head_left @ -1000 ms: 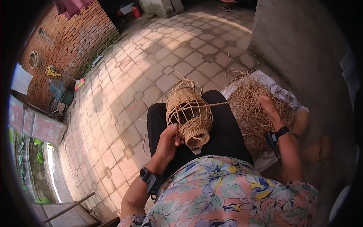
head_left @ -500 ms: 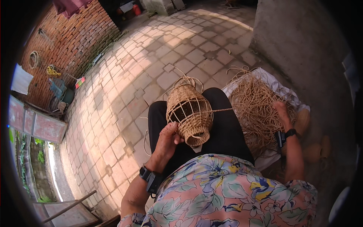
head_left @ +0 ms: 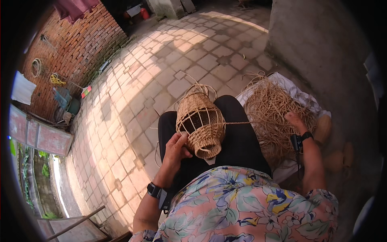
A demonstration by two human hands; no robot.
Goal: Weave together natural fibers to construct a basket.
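Note:
A woven straw-coloured basket (head_left: pixel 204 105) lies across my lap, its narrow round mouth toward me. Around its middle is an open band where bare upright ribs show above the woven neck. My left hand (head_left: pixel 176 148) grips the basket's left side, fingertips and thumb at the lower edge of that band. From the basket's right side a twisted cord (head_left: pixel 238 122) stretches over my thigh toward my right hand (head_left: pixel 295 121), which is closed above a tangled heap of cord (head_left: pixel 271 107). The cord inside my right fist is hidden by the fingers.
The heap lies on a white sheet (head_left: pixel 280 79) at my right, beside a grey wall (head_left: pixel 318 52). Tan rounded objects (head_left: pixel 323 129) stand in shadow beyond my right forearm. Paving (head_left: pixel 133 101) spreads ahead and left, up to a brick wall (head_left: pixel 80 52).
My right hand has moved a little left, toward my lap. The basket has turned slightly, and my left hand stays at its side.

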